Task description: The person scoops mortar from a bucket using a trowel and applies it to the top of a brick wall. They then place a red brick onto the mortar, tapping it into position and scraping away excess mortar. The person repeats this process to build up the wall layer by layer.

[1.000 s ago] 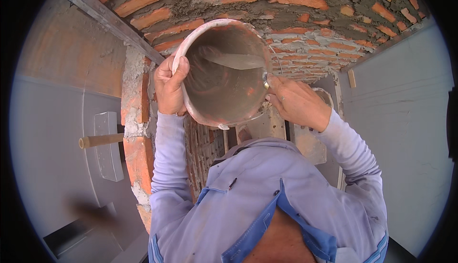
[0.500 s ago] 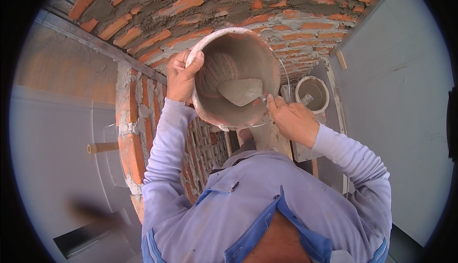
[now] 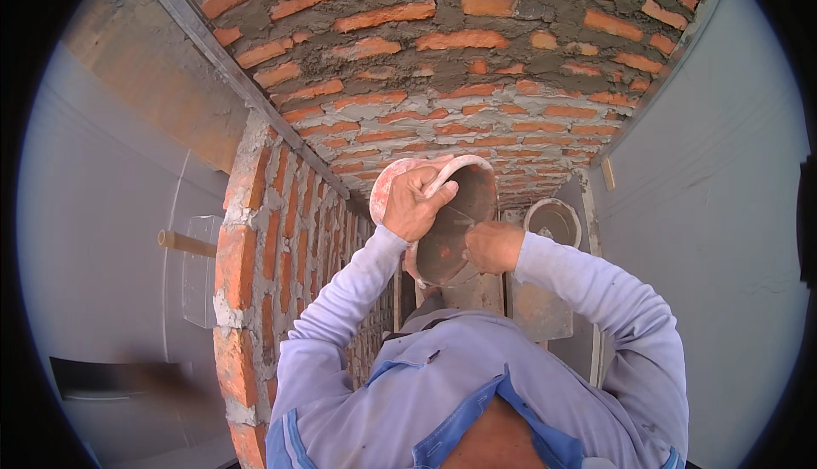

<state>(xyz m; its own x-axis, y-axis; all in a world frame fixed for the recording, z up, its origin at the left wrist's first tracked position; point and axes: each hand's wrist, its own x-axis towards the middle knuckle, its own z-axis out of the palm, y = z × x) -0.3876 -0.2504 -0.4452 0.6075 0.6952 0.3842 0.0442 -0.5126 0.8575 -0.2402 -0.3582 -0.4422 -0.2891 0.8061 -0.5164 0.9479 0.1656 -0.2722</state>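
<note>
Head view: mid-frame, the left hand (image 3: pixel 415 205) pinches a tilted bucket (image 3: pixel 479 186) by its rim, while the right hand (image 3: pixel 495 248) closes round a trowel (image 3: pixel 457 221) mostly hidden inside. Bracing the bucket and laying the trowel flat against its curve should scrape cleanest.

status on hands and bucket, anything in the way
Left hand grips tilted bucket by rim. Right hand holds trowel at its mouth, blade indistinct. Second bucket at right, not blocking.

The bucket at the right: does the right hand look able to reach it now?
Probably yes: the right bucket has an uncovered mouth and appears near the right hand, though this hand is closed at the tilted bucket.
</note>
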